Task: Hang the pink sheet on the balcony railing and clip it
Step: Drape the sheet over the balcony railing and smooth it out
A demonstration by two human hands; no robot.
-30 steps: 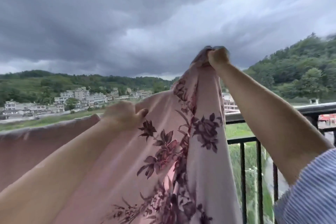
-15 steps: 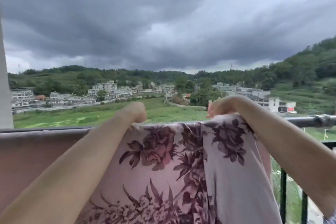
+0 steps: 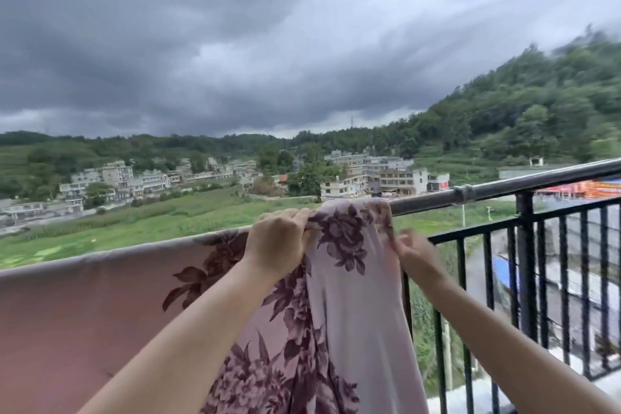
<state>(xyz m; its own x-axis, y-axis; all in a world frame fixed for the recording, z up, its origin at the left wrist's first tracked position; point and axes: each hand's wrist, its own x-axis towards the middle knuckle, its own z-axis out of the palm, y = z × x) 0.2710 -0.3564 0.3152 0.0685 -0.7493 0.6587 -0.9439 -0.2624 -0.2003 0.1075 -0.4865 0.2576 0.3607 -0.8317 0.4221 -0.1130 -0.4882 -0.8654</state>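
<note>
Draping over the top bar of the balcony railing (image 3: 504, 187), the pink sheet (image 3: 349, 296) with its dark floral print hangs down the near side and covers the railing all the way to the left edge of the view. The right end of the sheet stops partway along the bar, so the railing's black bars to the right are bare.

The left hand (image 3: 277, 242) is at the top bar, fingers curled tight and pinching a bunch of the fabric right at the fold where it goes over the rail. The right hand (image 3: 415, 254) is just beside the sheet's right edge, a bit below the bar. It's motion-blurred, so honestly can't tell if it's actually got hold of the edge or is only touching it.

No clip visible anywhere on the sheet. Behind the railing there's a green field (image 3: 168, 222), a cluster of white buildings (image 3: 369, 178), wooded hills and a really dark cloudy sky (image 3: 268, 44).
</note>
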